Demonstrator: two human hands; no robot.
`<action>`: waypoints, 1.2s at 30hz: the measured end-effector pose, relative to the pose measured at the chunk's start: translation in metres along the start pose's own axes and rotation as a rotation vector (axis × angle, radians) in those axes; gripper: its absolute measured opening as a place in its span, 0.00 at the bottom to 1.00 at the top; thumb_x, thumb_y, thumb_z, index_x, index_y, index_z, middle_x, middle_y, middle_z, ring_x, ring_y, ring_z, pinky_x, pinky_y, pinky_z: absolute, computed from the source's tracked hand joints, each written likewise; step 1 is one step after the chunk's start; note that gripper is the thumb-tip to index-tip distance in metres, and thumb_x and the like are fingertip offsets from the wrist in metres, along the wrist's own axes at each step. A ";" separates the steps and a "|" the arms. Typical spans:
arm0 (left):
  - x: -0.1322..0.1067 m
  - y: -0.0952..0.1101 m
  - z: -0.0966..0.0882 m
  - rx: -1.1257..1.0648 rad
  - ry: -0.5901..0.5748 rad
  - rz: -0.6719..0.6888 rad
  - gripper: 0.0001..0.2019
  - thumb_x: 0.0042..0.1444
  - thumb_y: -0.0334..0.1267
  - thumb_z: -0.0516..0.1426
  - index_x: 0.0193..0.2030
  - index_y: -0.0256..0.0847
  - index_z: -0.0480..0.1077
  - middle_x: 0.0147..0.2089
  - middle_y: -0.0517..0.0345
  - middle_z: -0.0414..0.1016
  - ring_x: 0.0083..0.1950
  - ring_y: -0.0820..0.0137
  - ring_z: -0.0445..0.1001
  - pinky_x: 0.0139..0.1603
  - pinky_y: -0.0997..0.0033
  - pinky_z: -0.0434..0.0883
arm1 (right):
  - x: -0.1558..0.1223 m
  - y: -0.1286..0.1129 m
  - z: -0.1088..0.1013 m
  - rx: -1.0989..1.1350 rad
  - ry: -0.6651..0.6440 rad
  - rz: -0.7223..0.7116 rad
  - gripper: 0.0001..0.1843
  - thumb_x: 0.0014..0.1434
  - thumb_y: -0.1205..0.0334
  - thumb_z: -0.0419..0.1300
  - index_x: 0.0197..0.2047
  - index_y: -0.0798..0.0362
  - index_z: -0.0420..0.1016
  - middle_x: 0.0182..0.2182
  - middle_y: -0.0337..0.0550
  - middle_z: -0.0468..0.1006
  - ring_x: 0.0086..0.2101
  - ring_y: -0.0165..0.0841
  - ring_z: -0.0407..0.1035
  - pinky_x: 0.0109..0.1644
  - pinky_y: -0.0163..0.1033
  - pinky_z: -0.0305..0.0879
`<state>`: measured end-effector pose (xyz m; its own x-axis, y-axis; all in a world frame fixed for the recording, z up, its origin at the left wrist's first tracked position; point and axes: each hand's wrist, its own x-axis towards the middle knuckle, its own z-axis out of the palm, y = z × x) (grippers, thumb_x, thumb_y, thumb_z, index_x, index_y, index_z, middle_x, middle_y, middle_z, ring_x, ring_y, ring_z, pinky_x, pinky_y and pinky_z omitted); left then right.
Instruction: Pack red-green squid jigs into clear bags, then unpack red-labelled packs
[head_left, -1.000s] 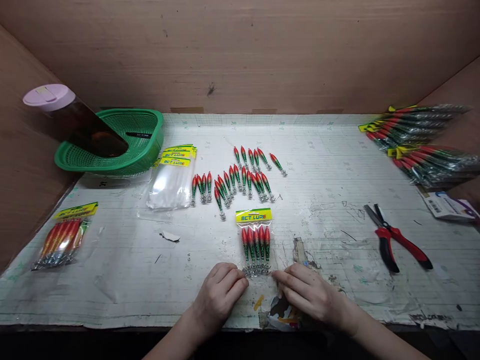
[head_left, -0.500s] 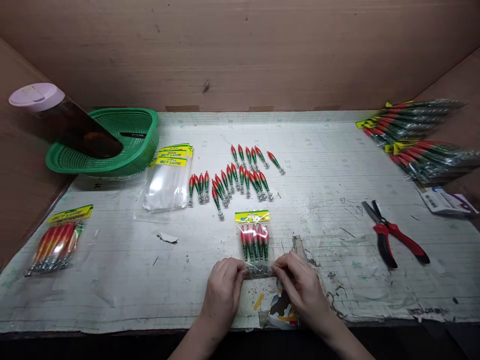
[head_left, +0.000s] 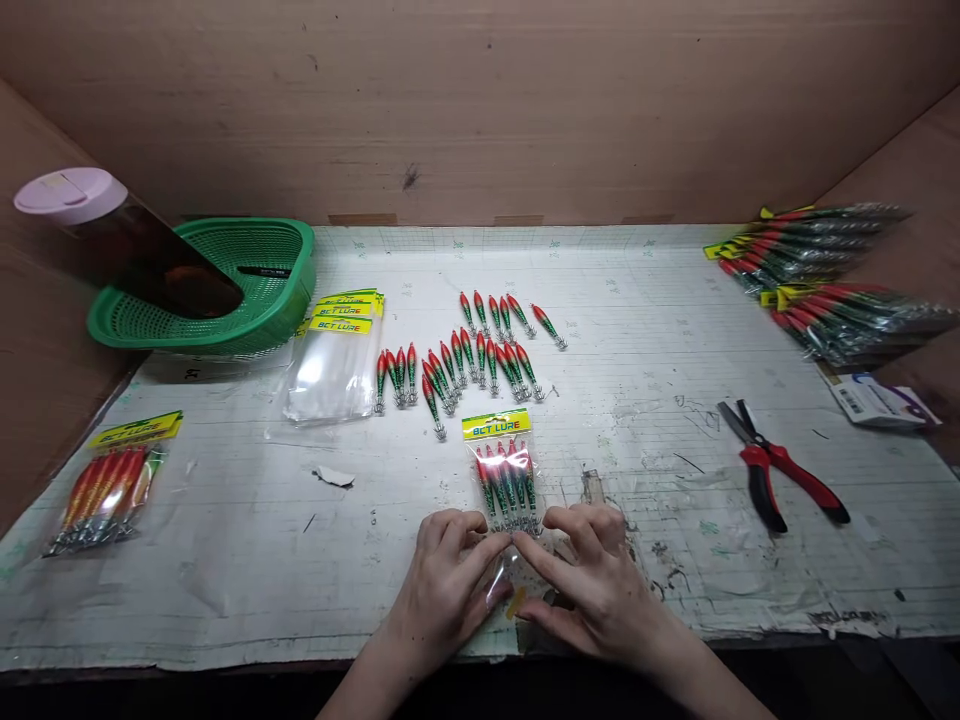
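The left hand point(head_left: 442, 575) and right hand point(head_left: 600, 575), fingers bent, meet at the near end of a clear bag point(head_left: 501, 475), front centre; whether they pinch it cannot be told. It looks light, limp and slippery, best held by the header point(head_left: 496, 425), away from the hooks point(head_left: 517, 522). Beyond lie a basket point(head_left: 289, 308), flat bags point(head_left: 330, 370), loose lures point(head_left: 491, 362) partly in the way, and pliers point(head_left: 761, 452).

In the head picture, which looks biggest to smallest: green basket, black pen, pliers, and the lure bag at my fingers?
1. Green basket
2. Pliers and lure bag: too alike to rank, and the bag is partly covered
3. Black pen
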<state>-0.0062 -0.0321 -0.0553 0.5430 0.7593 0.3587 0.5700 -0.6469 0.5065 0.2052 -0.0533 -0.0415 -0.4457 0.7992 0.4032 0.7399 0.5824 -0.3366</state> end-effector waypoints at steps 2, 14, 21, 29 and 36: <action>0.000 0.000 0.000 -0.001 -0.008 -0.001 0.14 0.55 0.34 0.59 0.49 0.39 0.70 0.44 0.49 0.67 0.44 0.63 0.64 0.42 0.64 0.70 | 0.001 0.001 0.000 0.002 0.004 -0.021 0.20 0.60 0.50 0.59 0.50 0.54 0.73 0.44 0.50 0.67 0.44 0.42 0.59 0.50 0.49 0.54; 0.000 0.000 0.001 -0.023 0.008 0.003 0.12 0.56 0.34 0.58 0.48 0.37 0.70 0.42 0.49 0.68 0.45 0.63 0.64 0.44 0.64 0.69 | 0.001 0.006 -0.001 0.014 0.045 -0.047 0.14 0.61 0.60 0.55 0.46 0.58 0.74 0.39 0.50 0.68 0.40 0.39 0.60 0.45 0.47 0.58; 0.001 0.000 0.001 -0.025 0.039 0.013 0.11 0.57 0.35 0.57 0.47 0.38 0.70 0.41 0.50 0.69 0.43 0.64 0.66 0.43 0.64 0.69 | 0.001 0.007 -0.003 0.010 0.042 -0.087 0.10 0.60 0.64 0.55 0.44 0.57 0.73 0.38 0.48 0.68 0.39 0.38 0.60 0.46 0.47 0.57; -0.001 0.001 0.001 -0.023 0.053 0.038 0.08 0.56 0.32 0.57 0.44 0.40 0.72 0.40 0.51 0.69 0.42 0.64 0.65 0.41 0.64 0.69 | -0.002 0.007 -0.004 0.018 0.058 -0.130 0.11 0.57 0.68 0.56 0.44 0.57 0.72 0.36 0.47 0.68 0.38 0.37 0.62 0.45 0.47 0.60; -0.001 0.002 0.000 -0.032 0.118 0.116 0.07 0.55 0.25 0.56 0.38 0.39 0.72 0.34 0.53 0.69 0.39 0.67 0.65 0.39 0.66 0.68 | -0.061 0.115 -0.058 -0.629 0.250 0.689 0.24 0.59 0.44 0.55 0.45 0.57 0.69 0.51 0.69 0.61 0.51 0.62 0.57 0.45 0.65 0.57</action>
<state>-0.0054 -0.0339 -0.0544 0.5268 0.6835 0.5053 0.4867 -0.7299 0.4800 0.3469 -0.0442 -0.0553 0.2536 0.8387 0.4818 0.9658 -0.2469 -0.0787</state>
